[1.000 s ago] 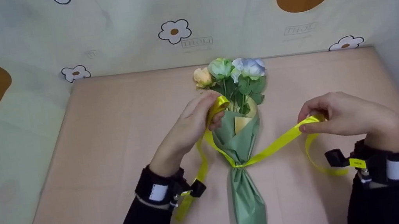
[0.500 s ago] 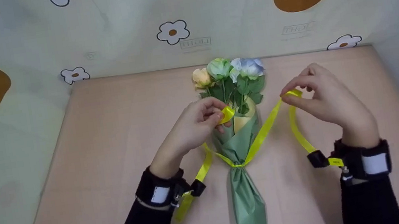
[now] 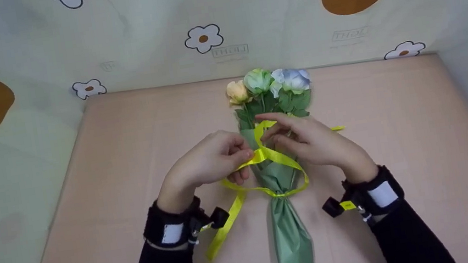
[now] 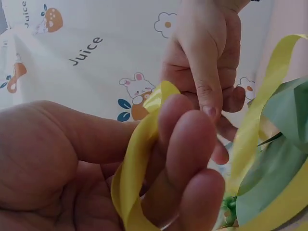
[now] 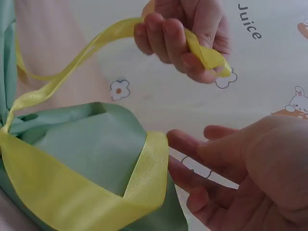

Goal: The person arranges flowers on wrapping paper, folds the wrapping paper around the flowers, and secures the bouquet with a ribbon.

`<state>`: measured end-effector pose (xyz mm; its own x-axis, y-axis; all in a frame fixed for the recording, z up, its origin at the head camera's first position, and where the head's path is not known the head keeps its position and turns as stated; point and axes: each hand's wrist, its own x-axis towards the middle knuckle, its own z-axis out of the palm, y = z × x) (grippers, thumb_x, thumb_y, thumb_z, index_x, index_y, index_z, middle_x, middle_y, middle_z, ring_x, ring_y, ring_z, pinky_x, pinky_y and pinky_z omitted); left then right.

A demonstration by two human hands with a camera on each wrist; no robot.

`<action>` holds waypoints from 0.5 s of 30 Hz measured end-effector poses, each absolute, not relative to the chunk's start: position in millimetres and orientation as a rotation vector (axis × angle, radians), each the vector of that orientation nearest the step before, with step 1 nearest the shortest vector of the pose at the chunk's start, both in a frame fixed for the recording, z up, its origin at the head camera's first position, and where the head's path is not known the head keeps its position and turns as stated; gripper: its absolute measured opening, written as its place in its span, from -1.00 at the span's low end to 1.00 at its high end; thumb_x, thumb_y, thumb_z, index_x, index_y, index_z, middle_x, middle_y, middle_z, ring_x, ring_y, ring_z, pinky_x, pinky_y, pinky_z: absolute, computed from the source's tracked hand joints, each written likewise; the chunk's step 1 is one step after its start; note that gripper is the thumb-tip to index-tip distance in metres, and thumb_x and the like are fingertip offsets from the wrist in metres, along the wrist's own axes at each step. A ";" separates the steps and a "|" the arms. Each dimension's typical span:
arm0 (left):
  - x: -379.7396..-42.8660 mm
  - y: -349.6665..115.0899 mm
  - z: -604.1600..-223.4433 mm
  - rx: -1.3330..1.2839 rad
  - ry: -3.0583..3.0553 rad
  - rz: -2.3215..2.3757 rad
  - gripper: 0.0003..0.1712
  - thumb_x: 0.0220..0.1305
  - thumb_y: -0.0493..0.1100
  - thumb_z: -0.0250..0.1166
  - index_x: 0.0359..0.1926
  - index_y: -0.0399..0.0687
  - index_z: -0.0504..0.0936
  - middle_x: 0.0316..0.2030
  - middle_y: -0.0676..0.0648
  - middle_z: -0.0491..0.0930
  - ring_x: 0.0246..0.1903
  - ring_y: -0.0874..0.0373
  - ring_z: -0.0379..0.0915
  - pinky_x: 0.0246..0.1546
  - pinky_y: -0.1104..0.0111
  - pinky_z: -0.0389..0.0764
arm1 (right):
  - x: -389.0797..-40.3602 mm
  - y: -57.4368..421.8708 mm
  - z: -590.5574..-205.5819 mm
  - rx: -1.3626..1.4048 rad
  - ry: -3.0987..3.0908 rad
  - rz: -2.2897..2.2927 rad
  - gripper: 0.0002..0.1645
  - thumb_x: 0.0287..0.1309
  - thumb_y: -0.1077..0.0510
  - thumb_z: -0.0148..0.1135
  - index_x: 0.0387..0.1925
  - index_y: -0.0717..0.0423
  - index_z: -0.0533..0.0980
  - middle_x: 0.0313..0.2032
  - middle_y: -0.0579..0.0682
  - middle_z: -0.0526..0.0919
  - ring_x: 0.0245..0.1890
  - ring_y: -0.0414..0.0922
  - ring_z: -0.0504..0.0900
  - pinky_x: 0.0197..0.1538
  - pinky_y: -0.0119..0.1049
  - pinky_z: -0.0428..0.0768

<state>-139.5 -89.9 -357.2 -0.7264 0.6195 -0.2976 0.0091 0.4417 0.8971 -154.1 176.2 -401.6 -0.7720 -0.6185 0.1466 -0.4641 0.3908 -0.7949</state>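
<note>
A bouquet wrapped in green paper (image 3: 293, 238) lies on the table, with a yellow ribbon (image 3: 285, 159) around its narrow waist. My left hand (image 3: 210, 159), left of the wrap, pinches a ribbon loop between thumb and fingers; the left wrist view shows the folded ribbon (image 4: 132, 168) running through it. My right hand (image 3: 311, 138) hangs over the upper wrap with fingers loosely spread. In the right wrist view, its fingertips come right to the edge of a drooping ribbon band (image 5: 149, 173), without curling round it. The right hand hides part of the wrap.
Three flower heads, peach (image 3: 237, 92), green (image 3: 258, 81) and blue (image 3: 293, 80), lie at the bouquet's far end. A ribbon tail (image 3: 228, 230) trails toward the lower left. Behind the pinkish table (image 3: 124, 143) rises a printed cloth backdrop (image 3: 145, 33).
My right hand has moved left from the right side to above the wrap and let go of the ribbon, which now crosses the left-hand part. The left hand has shifted slightly left and down.
</note>
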 end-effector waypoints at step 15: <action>-137.0 -46.9 -376.6 0.368 2.226 1.451 -0.80 0.70 -0.20 0.20 -0.11 -0.19 0.68 -0.48 -0.09 0.74 -0.54 0.09 0.71 -0.33 0.12 0.81 | -151.9 197.2 -384.8 -0.797 2.540 -1.335 -0.82 0.52 0.13 0.40 -0.01 0.12 0.79 -0.25 -0.10 0.82 -0.28 -0.15 0.72 -0.26 -0.39 0.56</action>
<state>-137.0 -46.9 -376.6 -0.8608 0.4554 -0.2272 -0.0240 0.4096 0.9119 -151.9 197.2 -384.8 -0.8444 -0.5264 0.0989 -0.3801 0.4588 -0.8031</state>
